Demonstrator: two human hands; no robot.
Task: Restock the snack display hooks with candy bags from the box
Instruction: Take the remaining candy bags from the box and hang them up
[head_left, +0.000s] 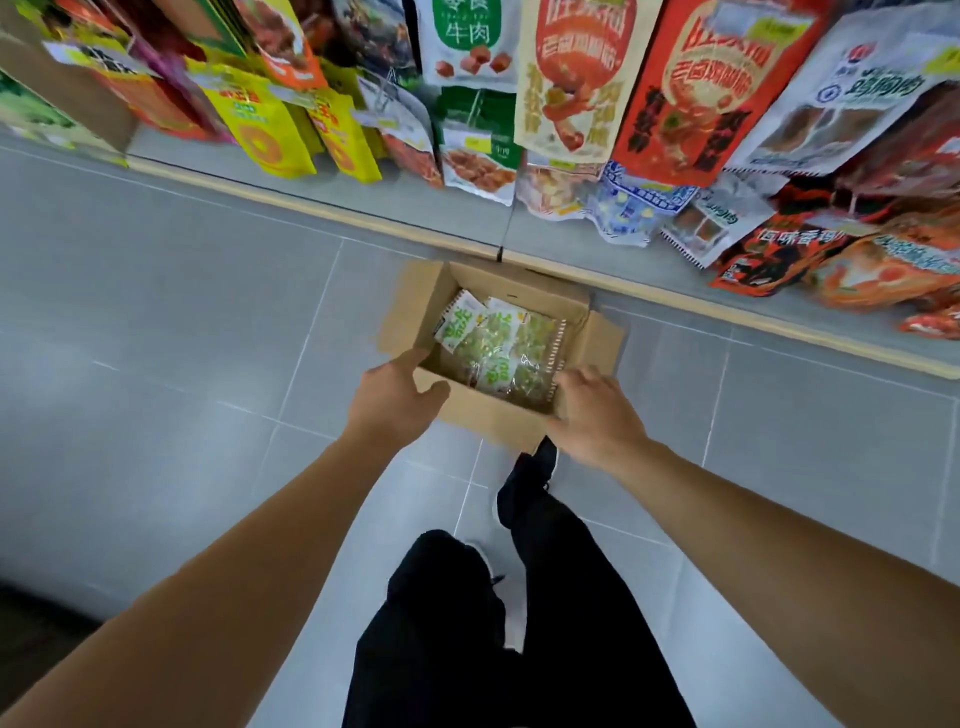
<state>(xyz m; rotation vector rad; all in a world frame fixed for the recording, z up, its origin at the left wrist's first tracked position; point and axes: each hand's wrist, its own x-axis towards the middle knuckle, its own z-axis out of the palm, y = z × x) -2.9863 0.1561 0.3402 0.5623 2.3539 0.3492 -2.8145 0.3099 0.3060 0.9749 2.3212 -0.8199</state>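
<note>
An open cardboard box (498, 415) is low over the grey tiled floor, right in front of the display. Whether it rests on the floor or is held just above it, I cannot tell. Inside lie several green-and-white candy bags (498, 338), loosely piled. My left hand (395, 400) grips the box's near left corner, thumb on the front wall and fingers on the rim. At the near right corner, my right hand (597, 410) wraps around the edge in the same way. Both arms reach down and forward.
Hanging snack bags (566, 78) in red, yellow, green and white fill the display above the box. A grey base shelf with a pale edge (311, 192) runs diagonally just behind the box. My legs in black trousers (519, 597) stand close to it, one shoe (540, 457) at its near wall.
</note>
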